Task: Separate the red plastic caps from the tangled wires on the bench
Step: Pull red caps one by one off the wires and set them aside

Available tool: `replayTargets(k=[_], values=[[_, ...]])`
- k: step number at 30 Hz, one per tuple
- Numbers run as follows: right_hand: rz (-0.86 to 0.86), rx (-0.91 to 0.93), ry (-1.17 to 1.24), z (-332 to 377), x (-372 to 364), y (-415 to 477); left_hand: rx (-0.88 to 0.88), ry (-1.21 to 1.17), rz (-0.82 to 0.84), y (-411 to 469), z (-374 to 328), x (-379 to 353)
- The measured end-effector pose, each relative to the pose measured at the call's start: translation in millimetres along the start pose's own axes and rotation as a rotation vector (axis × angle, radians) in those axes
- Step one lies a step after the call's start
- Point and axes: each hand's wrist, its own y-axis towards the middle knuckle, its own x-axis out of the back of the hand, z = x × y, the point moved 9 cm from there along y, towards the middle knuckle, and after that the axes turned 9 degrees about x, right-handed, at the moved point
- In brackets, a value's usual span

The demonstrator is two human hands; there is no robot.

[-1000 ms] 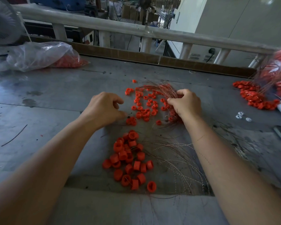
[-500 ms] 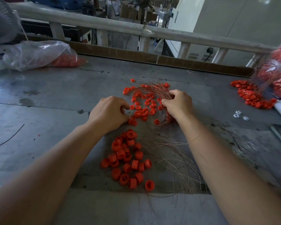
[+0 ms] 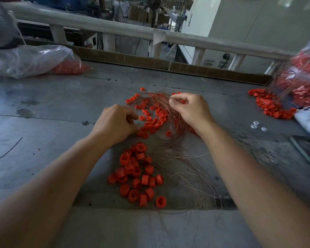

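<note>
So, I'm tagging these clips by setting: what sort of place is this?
Probably a small factory or workshop: a worn grey bench strewn with red plastic caps and tangled wires, plus a clear plastic bag of more caps.

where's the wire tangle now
Head view, centre: the wire tangle lies under the right hand, which pinches its strands, just beyond the loose cap pile.

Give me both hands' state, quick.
Left hand: fingers curled beside the red caps; grip cannot be told.
Right hand: pinching the tangled wires.
</note>
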Motion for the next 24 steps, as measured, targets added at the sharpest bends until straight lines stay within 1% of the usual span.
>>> replayTargets(k=[3, 6, 9, 11, 13, 15, 19, 21, 24], values=[[0.027, 0.03, -0.037, 6, 5, -5, 0.001, -0.001, -0.013, 0, 2, 2], [0.007, 0.032, 0.052, 8, 15, -8, 0.001, -0.003, -0.016, 0, 2, 3], [-0.078, -0.037, 0.122, -5, 37, -9, 0.004, -0.019, -0.016, -1, 4, 4], [-0.1, -0.09, 0.094, -18, 52, -11, 0.011, -0.033, -0.015, -1, 5, 5], [-0.053, -0.143, 0.003, -32, 58, -15, 0.016, -0.039, -0.02, -1, 4, 6], [0.038, -0.194, -0.062, -45, 57, -22, 0.01, -0.039, -0.027, -2, 3, 7], [0.244, -0.281, -0.087, -62, 37, -40, -0.001, -0.033, -0.029, -4, 1, 6], [0.272, -0.285, -0.162, -66, 31, -44, -0.003, -0.032, -0.029, -4, 1, 6], [0.217, -0.218, -0.162, -61, 27, -41, -0.006, -0.037, -0.025, -4, 0, 5]])
